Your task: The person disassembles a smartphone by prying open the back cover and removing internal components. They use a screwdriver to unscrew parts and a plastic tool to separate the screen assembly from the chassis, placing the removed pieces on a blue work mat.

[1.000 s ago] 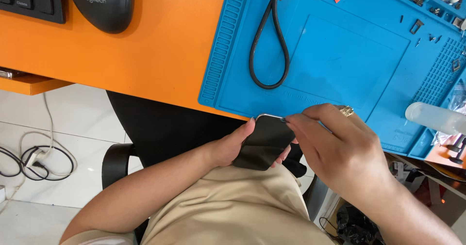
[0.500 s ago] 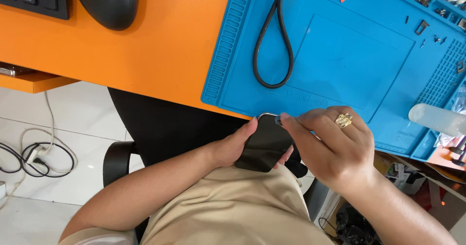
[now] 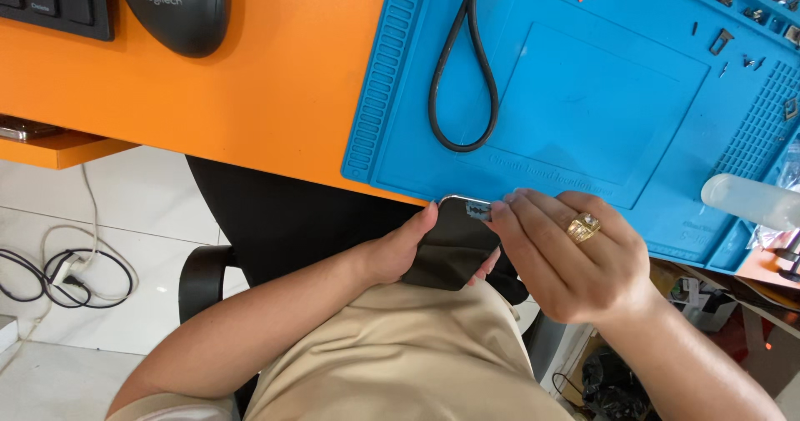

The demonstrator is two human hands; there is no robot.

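- Orange desk top (image 3: 275, 96), smooth and glossy, fills the far left of the scene; a paler orange shelf edge juts out below it at the far left.
- Over the desk's right half lies a blue silicone work mat (image 3: 583, 104), matte, with a ribbed strip down its left border, a raised rectangular frame in the middle and a grid of small pockets at the right.
- On the mat rests a black rubbery band (image 3: 463, 79), bent into a long narrow loop.
- At the far left sit a rounded black mouse (image 3: 177, 8) and the corner of a black keyboard (image 3: 54, 0).
- A frosted, cylindrical plastic tube (image 3: 746, 202) lies at the mat's right edge.
- Near the mat's front edge, above the lap, a dark phone (image 3: 452, 242) with a glossy black face and a thin metal rim is held tilted.
- The left hand (image 3: 400, 250) cups the phone from beneath, thumb on its left edge, fingers wrapped under it.
- The right hand (image 3: 575, 254), wearing a gold ring (image 3: 583, 227), has its fingers bunched together, their tips pressed to the phone's upper right corner; whether they pinch anything small there cannot be told.
- Below, white floor tiles (image 3: 108, 213) carry coiled black and white cables (image 3: 67, 271), and a black chair (image 3: 275, 238) shows behind the beige shirt.
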